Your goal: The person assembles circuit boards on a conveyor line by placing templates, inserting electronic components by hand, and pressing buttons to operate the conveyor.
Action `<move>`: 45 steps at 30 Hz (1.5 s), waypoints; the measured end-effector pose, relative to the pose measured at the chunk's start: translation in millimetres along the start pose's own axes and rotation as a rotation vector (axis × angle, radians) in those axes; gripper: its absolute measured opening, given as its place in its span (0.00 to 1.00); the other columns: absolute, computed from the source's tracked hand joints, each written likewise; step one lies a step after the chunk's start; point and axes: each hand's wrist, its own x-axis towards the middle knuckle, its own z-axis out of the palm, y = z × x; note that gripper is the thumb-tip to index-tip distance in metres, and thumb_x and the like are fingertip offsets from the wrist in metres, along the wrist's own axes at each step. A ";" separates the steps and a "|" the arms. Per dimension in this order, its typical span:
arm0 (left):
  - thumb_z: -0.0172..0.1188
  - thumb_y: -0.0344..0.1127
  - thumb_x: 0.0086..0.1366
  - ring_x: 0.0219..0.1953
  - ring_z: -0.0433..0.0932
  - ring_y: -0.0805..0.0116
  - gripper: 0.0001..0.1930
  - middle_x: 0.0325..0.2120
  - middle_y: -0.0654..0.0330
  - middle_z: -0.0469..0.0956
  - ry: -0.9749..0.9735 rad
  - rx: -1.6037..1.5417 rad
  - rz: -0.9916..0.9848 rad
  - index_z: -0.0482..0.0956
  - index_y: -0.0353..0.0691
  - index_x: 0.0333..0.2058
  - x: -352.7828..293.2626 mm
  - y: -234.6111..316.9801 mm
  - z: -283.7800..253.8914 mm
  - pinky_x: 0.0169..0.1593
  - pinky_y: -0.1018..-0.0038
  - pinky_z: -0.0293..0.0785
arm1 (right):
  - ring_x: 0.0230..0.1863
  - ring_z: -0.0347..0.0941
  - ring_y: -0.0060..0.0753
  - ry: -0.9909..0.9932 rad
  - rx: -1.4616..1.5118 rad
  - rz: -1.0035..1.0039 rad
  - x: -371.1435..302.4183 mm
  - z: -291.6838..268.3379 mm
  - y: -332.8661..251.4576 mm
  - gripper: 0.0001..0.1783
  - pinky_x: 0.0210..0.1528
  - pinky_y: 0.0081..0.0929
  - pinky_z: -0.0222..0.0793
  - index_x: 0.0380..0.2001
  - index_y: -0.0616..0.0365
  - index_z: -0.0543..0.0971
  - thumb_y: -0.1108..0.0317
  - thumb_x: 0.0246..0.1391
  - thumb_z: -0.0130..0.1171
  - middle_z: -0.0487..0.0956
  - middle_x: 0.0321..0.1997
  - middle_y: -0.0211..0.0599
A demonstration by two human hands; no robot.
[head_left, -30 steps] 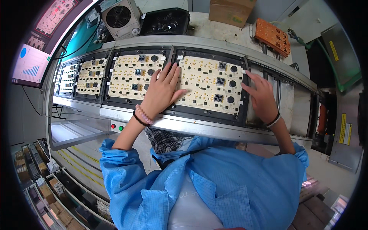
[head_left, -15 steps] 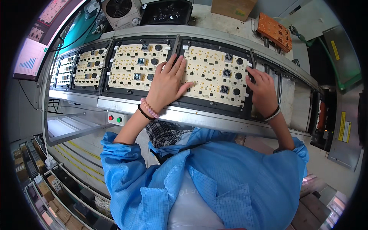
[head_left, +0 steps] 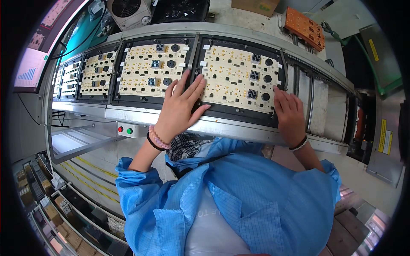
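A cream circuit board point(head_left: 222, 81) with digit displays and round black parts lies in a black carrier frame point(head_left: 230, 112) on the rail. My left hand point(head_left: 181, 106) spreads its fingers over the seam at the board's left edge, its thumb over the lower border of the frame. My right hand point(head_left: 291, 115) is at the board's lower right edge, its fingertips at the frame's right border. I see nothing in either hand. A second populated board point(head_left: 141, 68) lies just left of my left hand, in a frame of its own.
Further boards point(head_left: 95, 76) line the conveyor to the left. Behind it stand a fan unit point(head_left: 128, 13), a black bin point(head_left: 179, 12) of small parts and an orange fixture plate point(head_left: 304, 27). A metal rail point(head_left: 239, 128) runs along the near side, with a red-and-green button box point(head_left: 127, 129) at left.
Both hands have moved a little toward me along the board's edges. My left fingertips are lower on the seam, and my right fingertips have slid down the right edge.
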 end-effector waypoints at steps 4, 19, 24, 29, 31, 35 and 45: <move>0.56 0.51 0.67 0.72 0.53 0.50 0.33 0.68 0.60 0.64 0.018 0.017 0.008 0.64 0.46 0.68 2.0 -0.3 0.3 0.70 0.52 0.51 | 0.60 0.71 0.39 -0.014 0.017 -0.008 -0.4 -3.9 4.2 0.18 0.65 0.42 0.60 0.46 0.61 0.80 0.76 0.52 0.52 0.73 0.64 0.38; 0.58 0.50 0.65 0.65 0.64 0.52 0.30 0.59 0.48 0.72 0.219 0.052 0.288 0.75 0.30 0.56 51.5 98.4 38.1 0.66 0.57 0.59 | 0.62 0.68 0.45 0.042 0.054 -0.184 78.8 9.3 8.0 0.23 0.63 0.43 0.58 0.52 0.58 0.78 0.74 0.49 0.55 0.72 0.64 0.42; 0.57 0.51 0.66 0.65 0.65 0.52 0.31 0.58 0.50 0.73 0.102 -0.089 0.272 0.73 0.30 0.57 55.9 95.3 26.8 0.67 0.58 0.58 | 0.64 0.66 0.42 0.038 0.264 -0.216 114.4 -0.4 42.8 0.17 0.62 0.41 0.60 0.46 0.65 0.79 0.75 0.51 0.54 0.71 0.66 0.43; 0.57 0.42 0.66 0.60 0.70 0.56 0.18 0.54 0.53 0.76 0.060 -0.296 0.361 0.79 0.37 0.49 79.0 68.4 17.3 0.61 0.61 0.64 | 0.63 0.68 0.46 -0.130 0.111 -0.248 152.9 8.8 52.4 0.14 0.58 0.41 0.66 0.37 0.58 0.85 0.77 0.48 0.55 0.72 0.65 0.43; 0.58 0.40 0.65 0.57 0.73 0.54 0.16 0.53 0.52 0.77 0.215 -0.355 0.377 0.80 0.38 0.48 97.1 34.9 -4.2 0.57 0.62 0.69 | 0.56 0.73 0.47 -0.335 0.225 -0.263 182.1 -0.2 77.7 0.14 0.55 0.40 0.70 0.35 0.55 0.85 0.77 0.47 0.54 0.78 0.56 0.43; 0.60 0.32 0.59 0.49 0.78 0.54 0.17 0.45 0.53 0.80 0.225 -0.062 0.110 0.79 0.36 0.48 147.1 -82.4 -25.5 0.51 0.63 0.74 | 0.45 0.76 0.51 -0.019 0.419 -0.364 289.1 33.8 72.0 0.19 0.48 0.43 0.73 0.40 0.52 0.84 0.79 0.47 0.52 0.79 0.41 0.43; 0.68 0.37 0.55 0.39 0.82 0.43 0.11 0.32 0.43 0.82 0.197 -0.066 -0.183 0.83 0.36 0.32 228.5 -272.1 28.6 0.44 0.56 0.78 | 0.47 0.76 0.50 -0.080 0.058 -0.354 456.5 169.8 -32.9 0.25 0.47 0.44 0.76 0.43 0.56 0.74 0.61 0.43 0.72 0.77 0.43 0.47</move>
